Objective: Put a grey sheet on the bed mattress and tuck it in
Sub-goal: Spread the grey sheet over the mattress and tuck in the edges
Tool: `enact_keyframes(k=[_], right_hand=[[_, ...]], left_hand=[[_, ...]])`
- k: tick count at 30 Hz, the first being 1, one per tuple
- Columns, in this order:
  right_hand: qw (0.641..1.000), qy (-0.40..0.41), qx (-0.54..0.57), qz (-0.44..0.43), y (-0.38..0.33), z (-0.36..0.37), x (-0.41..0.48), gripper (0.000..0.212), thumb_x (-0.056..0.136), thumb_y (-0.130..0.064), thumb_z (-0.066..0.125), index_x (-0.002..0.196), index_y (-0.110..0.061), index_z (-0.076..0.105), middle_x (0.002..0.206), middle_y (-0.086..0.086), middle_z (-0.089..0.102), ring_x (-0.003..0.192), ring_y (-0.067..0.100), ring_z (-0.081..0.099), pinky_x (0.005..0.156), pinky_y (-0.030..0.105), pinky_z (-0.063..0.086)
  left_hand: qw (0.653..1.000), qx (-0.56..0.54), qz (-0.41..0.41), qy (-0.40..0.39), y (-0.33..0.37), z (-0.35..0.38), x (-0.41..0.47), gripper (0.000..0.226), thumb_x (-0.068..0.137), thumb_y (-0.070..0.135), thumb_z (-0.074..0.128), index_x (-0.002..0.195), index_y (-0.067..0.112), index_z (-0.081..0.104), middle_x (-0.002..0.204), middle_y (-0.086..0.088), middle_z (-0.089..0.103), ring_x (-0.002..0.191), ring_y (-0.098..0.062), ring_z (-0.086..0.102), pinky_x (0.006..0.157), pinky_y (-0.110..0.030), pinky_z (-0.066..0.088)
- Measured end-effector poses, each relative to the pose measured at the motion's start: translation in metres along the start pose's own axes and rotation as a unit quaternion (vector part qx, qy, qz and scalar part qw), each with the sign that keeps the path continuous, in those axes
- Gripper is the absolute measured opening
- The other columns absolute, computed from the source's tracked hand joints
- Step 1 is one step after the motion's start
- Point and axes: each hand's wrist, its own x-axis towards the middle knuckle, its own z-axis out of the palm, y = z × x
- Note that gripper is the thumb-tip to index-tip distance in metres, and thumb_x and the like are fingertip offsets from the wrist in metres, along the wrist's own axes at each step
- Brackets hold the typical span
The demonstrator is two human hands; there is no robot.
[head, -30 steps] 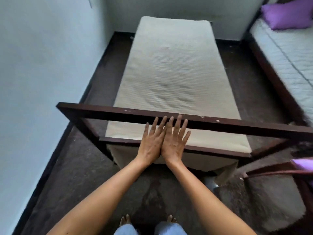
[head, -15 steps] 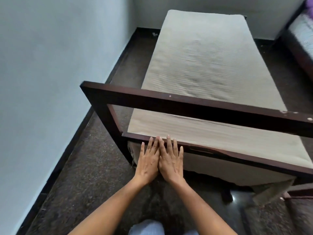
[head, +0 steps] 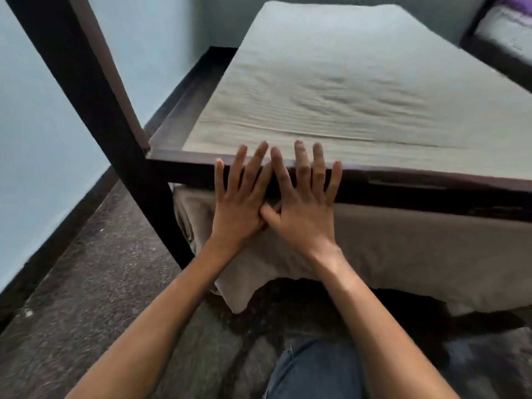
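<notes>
From the foot of the bed, the grey sheet lies spread over the whole top, fairly smooth, with a few shallow ripples near the middle and one long crease running across near the foot. The mattress beneath is completely hidden by it. So the spreading looks done.

The tucking does not. At the foot, the end of the sheet hangs loose below the dark foot rail of the bed frame, sagging in uneven folds towards the floor and bunching by the corner post. The far end and the side by the wall cannot be judged from here.

The person's left hand and right hand are side by side, thumbs meeting, fingers straight and spread, holding nothing. The fingers lie across the foot rail, the tips reaching the sheet's top edge and the palms over the hanging cloth. I cannot tell whether they press down or hover just above it.

By my reckoning, the loose foot end has yet to be gathered and pushed in.
</notes>
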Motion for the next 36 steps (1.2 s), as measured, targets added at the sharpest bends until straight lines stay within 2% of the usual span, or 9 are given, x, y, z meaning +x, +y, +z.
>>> enact_keyframes(k=[5,9,17,21,25,28,30,33,36], right_hand=[[0.997,0.074,-0.025,0.019,-0.009,0.013,-0.009,0.079,0.083,-0.041,0.05,0.15,-0.026,0.012,0.157,0.015,0.01,0.145,0.034,0.002,0.114,0.053,-0.007],[0.995,0.087,-0.015,0.039,-0.017,0.04,-0.031,0.083,0.087,-0.042,0.046,0.147,-0.031,-0.01,0.154,0.007,-0.025,0.143,0.031,-0.015,0.115,0.056,-0.004],[0.998,0.044,-0.033,0.026,-0.032,0.087,-0.081,0.075,0.087,-0.051,0.043,0.15,-0.034,0.005,0.157,0.008,-0.018,0.144,0.037,-0.012,0.11,0.064,0.008],[0.998,0.016,-0.041,0.043,-0.034,0.103,-0.095,0.073,0.086,-0.05,0.04,0.149,-0.035,0.007,0.158,0.008,-0.014,0.144,0.037,-0.01,0.108,0.067,0.008],[0.997,-0.037,-0.051,0.033,-0.037,0.12,-0.126,0.088,0.077,-0.046,0.066,0.149,-0.036,0.015,0.158,0.009,-0.008,0.144,0.039,-0.003,0.104,0.072,0.014],[0.995,-0.081,-0.043,0.049,-0.048,0.123,-0.144,0.106,0.058,-0.034,0.082,0.148,-0.028,0.027,0.158,0.014,0.006,0.142,0.045,0.007,0.101,0.072,0.019],[0.995,-0.067,-0.022,0.068,-0.059,0.115,-0.141,0.09,0.056,-0.023,0.081,0.138,-0.018,0.046,0.148,0.02,0.029,0.134,0.045,0.028,0.103,0.067,0.024],[0.993,-0.03,0.013,0.114,-0.083,0.107,-0.115,0.05,0.059,-0.024,0.078,0.107,-0.014,0.064,0.114,0.017,0.051,0.098,0.036,0.05,0.091,0.053,0.039],[0.983,-0.058,0.054,0.166,-0.098,0.104,-0.092,0.037,0.06,-0.029,0.078,0.09,-0.014,0.064,0.097,0.016,0.053,0.086,0.036,0.053,0.077,0.047,0.044]], left_hand=[[0.999,0.003,-0.015,0.032,0.001,0.009,-0.003,0.064,0.097,0.044,0.028,0.15,0.03,-0.006,0.152,0.012,-0.029,0.142,-0.017,-0.023,0.115,-0.046,-0.015],[0.999,0.011,-0.019,0.043,-0.002,0.026,-0.027,0.073,0.095,0.037,0.035,0.148,0.028,-0.014,0.153,0.007,-0.029,0.142,-0.02,-0.024,0.115,-0.045,-0.014],[0.998,0.016,-0.063,0.008,-0.012,0.064,-0.1,0.062,0.098,0.047,0.02,0.15,0.029,-0.009,0.156,0.0,-0.022,0.144,-0.026,-0.019,0.113,-0.052,-0.007],[0.997,0.034,-0.067,-0.022,-0.016,0.083,-0.121,0.077,0.088,0.047,0.032,0.15,0.027,-0.009,0.157,-0.003,-0.021,0.144,-0.027,-0.019,0.114,-0.049,-0.012],[0.996,0.008,-0.052,-0.074,-0.026,0.087,-0.162,0.078,0.086,0.045,0.041,0.151,0.027,0.002,0.159,-0.005,-0.011,0.146,-0.029,-0.009,0.116,-0.048,-0.001],[0.987,-0.12,-0.087,-0.064,-0.027,0.065,-0.192,0.05,0.091,0.028,0.046,0.141,0.022,0.041,0.152,-0.005,0.03,0.14,-0.025,0.028,0.113,-0.031,0.023],[0.939,-0.231,-0.255,0.022,-0.027,0.046,-0.197,0.026,0.094,0.018,0.05,0.118,0.017,0.06,0.12,0.0,0.059,0.11,-0.022,0.059,0.088,-0.017,0.042],[0.819,-0.227,-0.521,0.078,-0.046,0.037,-0.193,0.021,0.091,0.017,0.059,0.111,0.009,0.058,0.103,-0.001,0.056,0.092,-0.021,0.057,0.076,-0.024,0.041],[0.782,-0.308,-0.539,-0.049,-0.06,0.044,-0.192,0.023,0.091,0.024,0.06,0.11,0.011,0.058,0.096,0.003,0.059,0.086,-0.013,0.059,0.068,-0.02,0.043]])
